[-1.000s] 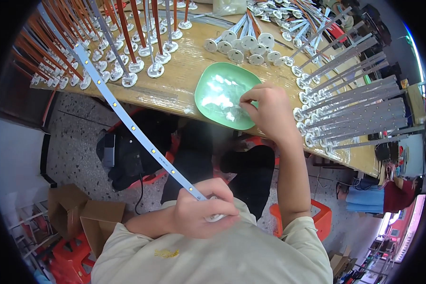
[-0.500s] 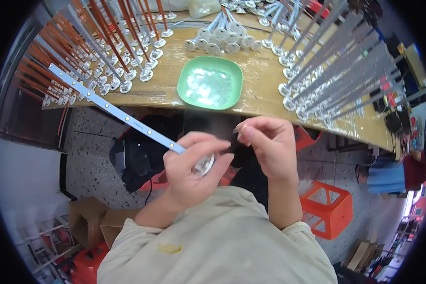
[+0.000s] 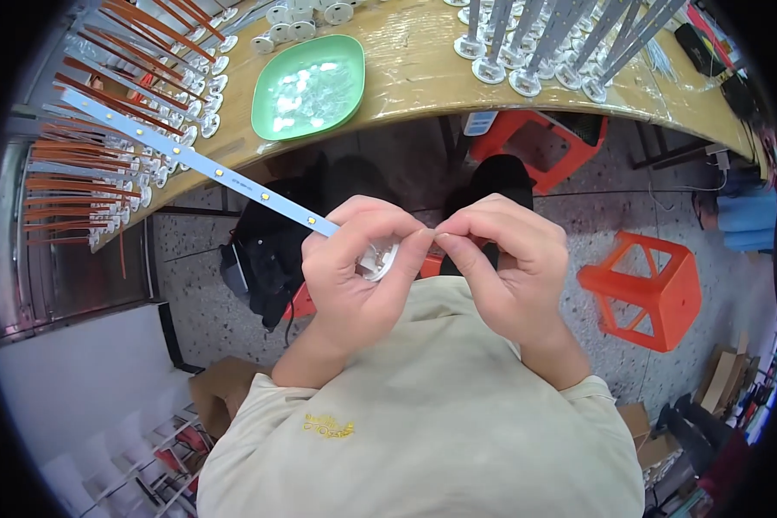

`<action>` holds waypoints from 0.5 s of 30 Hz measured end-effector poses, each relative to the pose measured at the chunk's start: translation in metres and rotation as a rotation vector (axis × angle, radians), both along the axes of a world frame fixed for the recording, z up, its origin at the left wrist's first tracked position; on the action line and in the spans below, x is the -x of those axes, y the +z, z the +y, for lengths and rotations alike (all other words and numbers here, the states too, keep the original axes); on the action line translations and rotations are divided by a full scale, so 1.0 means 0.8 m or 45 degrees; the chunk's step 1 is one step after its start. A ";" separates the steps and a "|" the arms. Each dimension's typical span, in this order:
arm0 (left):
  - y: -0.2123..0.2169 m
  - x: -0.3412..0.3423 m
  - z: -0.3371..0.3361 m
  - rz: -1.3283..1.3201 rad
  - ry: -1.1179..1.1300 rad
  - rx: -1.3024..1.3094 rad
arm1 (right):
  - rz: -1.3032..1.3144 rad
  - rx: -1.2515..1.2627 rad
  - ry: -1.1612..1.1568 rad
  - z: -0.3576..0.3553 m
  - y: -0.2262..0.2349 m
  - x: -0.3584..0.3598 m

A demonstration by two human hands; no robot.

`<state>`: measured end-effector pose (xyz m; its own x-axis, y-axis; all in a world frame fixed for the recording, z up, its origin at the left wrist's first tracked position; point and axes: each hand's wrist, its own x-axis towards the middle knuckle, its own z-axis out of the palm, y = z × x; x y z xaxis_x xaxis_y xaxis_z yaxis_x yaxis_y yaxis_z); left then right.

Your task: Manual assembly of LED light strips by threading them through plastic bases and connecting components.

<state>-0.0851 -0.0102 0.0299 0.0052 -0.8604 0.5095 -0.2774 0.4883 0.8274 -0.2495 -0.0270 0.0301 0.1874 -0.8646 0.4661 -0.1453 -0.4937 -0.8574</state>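
My left hand [image 3: 354, 272] is closed around the lower end of a long pale-blue LED strip [image 3: 220, 173]. The strip slants up and left toward the table, its yellow diodes facing up. A round white base [image 3: 380, 262] at its lower end shows inside the curled palm. My right hand [image 3: 514, 268] is closed in a pinch, its thumb and index finger meeting my left fingertips in front of my chest. Whatever lies between the fingertips is too small and covered to make out. Nearest on the table is a green tray [image 3: 347, 53] with clear, shiny flat pieces [image 3: 306, 93] inside.
Orange-brown rods on round bases [image 3: 160, 129] crowd the table's left side. Grey strips on round bases [image 3: 527, 82] stand upright at the right. White round-based parts [image 3: 302, 31] lie behind the tray. A red stool [image 3: 647, 289] stands on the floor at right, another [image 3: 535, 151] under the table.
My view has shifted, so the table sits higher in the picture. My right hand has come together with my left fingertips; earlier they were apart, with a small clear piece in the right pinch.
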 end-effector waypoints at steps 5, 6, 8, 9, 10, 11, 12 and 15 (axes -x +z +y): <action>0.001 0.004 0.011 0.724 -0.419 -0.130 | -0.025 0.367 -0.181 0.010 0.013 -0.007; 0.006 0.007 0.011 0.804 -0.431 -0.090 | -0.019 0.430 -0.174 0.012 0.014 -0.011; 0.011 0.013 0.010 0.933 -0.493 -0.020 | -0.045 0.549 -0.168 0.015 0.010 -0.021; 0.012 0.015 0.011 0.913 -0.489 -0.030 | -0.066 0.580 -0.178 0.016 0.007 -0.027; 0.012 0.019 0.011 0.950 -0.504 0.038 | -0.079 0.579 -0.185 0.017 0.005 -0.031; 0.012 0.021 0.010 0.988 -0.521 0.105 | -0.097 0.576 -0.186 0.018 0.005 -0.033; 0.011 0.021 0.011 0.987 -0.540 0.106 | -0.112 0.582 -0.186 0.018 0.004 -0.035; 0.007 0.025 0.012 0.987 -0.499 0.194 | -0.144 0.568 -0.187 0.024 0.005 -0.039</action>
<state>-0.1049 -0.0006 0.0351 0.1158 -0.7960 0.5941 0.5457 0.5507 0.6316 -0.2186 -0.0077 0.0340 0.0051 -0.5894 0.8078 -0.1587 -0.7981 -0.5813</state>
